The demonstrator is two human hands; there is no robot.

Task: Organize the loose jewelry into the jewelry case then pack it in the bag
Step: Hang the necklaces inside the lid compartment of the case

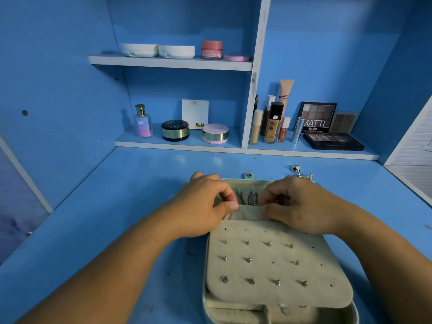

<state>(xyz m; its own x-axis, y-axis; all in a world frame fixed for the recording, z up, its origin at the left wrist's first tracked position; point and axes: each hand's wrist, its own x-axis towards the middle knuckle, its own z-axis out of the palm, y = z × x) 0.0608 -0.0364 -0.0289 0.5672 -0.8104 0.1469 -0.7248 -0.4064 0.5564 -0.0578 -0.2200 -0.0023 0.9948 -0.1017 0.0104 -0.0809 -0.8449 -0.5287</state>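
Blue desk [128, 195], both hands [201, 204] [301, 206] on jewelry case [275, 267]

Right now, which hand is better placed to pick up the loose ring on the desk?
Right, probably. The right hand sits just in front of the ring, while the left hand would have to cross over the jewelry case.

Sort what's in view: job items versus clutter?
Job: jewelry case; its pocket, pinched by left hand and right hand; jewelry inside the pocket; studs; loose ring on the desk. No bag in view.

Clutter: perfume bottle, compacts, foundation bottle, palettes, pink jar.
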